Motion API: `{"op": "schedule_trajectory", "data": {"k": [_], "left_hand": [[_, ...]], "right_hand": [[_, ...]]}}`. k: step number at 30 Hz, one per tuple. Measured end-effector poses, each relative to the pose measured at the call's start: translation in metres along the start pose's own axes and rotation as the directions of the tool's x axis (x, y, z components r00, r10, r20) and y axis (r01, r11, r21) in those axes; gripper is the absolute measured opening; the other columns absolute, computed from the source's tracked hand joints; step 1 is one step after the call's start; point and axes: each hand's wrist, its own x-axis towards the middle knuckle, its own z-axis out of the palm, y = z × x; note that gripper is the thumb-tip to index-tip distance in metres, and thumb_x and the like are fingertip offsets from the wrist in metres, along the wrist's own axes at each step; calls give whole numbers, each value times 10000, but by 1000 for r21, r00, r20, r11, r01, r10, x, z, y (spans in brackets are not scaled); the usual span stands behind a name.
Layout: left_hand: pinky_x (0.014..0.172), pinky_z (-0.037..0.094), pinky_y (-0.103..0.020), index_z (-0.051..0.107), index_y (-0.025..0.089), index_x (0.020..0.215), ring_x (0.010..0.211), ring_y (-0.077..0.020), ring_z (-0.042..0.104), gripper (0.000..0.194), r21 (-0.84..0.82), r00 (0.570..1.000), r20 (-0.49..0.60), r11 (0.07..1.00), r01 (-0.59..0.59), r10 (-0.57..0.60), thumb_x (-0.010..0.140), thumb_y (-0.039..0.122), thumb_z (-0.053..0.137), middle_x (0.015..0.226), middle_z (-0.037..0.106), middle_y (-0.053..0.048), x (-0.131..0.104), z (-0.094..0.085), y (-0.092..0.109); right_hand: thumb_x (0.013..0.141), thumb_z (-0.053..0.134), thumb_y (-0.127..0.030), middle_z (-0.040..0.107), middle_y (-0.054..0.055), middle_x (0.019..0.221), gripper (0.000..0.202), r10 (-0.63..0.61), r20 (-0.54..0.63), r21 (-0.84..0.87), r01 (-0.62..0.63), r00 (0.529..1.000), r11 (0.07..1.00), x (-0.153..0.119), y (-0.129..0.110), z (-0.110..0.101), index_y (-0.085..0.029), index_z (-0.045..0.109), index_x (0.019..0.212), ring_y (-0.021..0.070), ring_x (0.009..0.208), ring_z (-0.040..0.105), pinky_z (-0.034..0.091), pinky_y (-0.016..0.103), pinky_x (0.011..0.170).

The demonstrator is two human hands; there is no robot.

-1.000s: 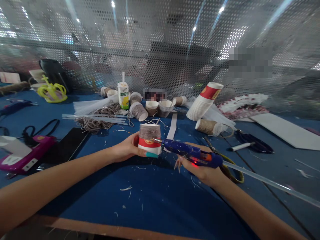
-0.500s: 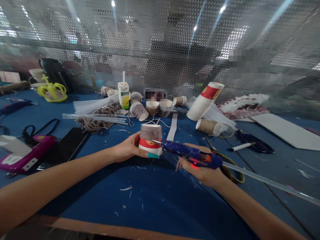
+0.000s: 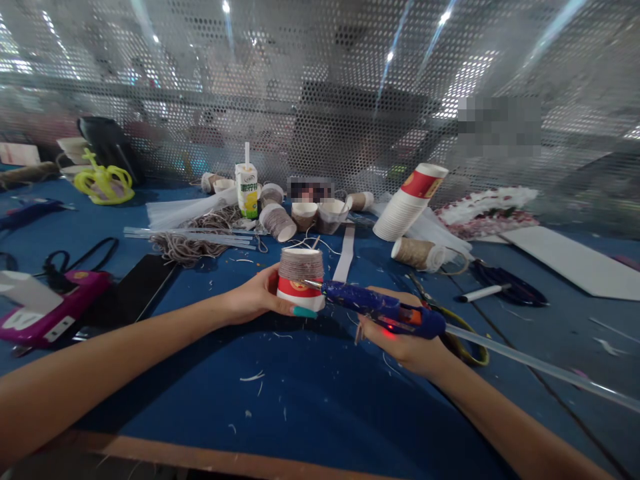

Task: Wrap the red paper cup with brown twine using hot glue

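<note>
A red-and-white paper cup (image 3: 299, 283), its upper part wound with grey-brown cord, is gripped by my left hand (image 3: 260, 293) from the left side. The thumb, with a long turquoise nail, lies across the cup's lower front. My right hand (image 3: 405, 343) is wrapped round a blue hot glue gun (image 3: 373, 303), which has a red light glowing and a long clear glue stick (image 3: 540, 365) sticking out behind. The gun's metal nozzle points left at the cup, at the lower edge of the cord; whether it touches cannot be told. A bit of cord hangs by my right fingers.
Behind the cup lie a heap of cord (image 3: 193, 237), a juice carton (image 3: 247, 192) and several cord-wrapped cups. A leaning stack of paper cups (image 3: 400, 210), scissors (image 3: 457, 337) and a marker (image 3: 483, 294) are on the right. Left are a magenta power strip (image 3: 75, 303) and a yellow crown (image 3: 104, 183).
The cup in my left hand has turned or tilted very slightly and shifted a touch left. The glue gun stays almost still.
</note>
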Motion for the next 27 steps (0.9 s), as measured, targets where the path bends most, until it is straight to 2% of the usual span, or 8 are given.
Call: {"op": "schedule_trajectory", "data": {"k": [12,21,27], "left_hand": [[879,478,-344,613,152,1077,907,-203,669,627,-24,998,61,1000,-11,13,500,19,819,988,714,-68,0,-1,1],[829,505,-312,636,139,1066,886,-188,670,615,-34,998,56,999,6,-4,491,14,814,968,722,-68,-1,1,4],[812,518,-299,654,151,1060,882,-186,673,578,-40,995,94,999,-12,15,517,15,798,970,724,-63,-1,3,5]], "right_hand": [[730,598,-178,577,-19,489,201,-31,-29,-26,30,999,999,0,-4,-1,-222,533,544,129,431,528,423,251,410],[736,578,-200,608,1,512,200,13,10,13,-13,1000,1000,0,-4,-1,-226,546,540,157,451,591,485,281,440],[725,564,-193,597,-1,514,202,5,0,6,-5,1000,1000,0,-3,-1,-230,522,531,153,438,573,453,274,415]]}}
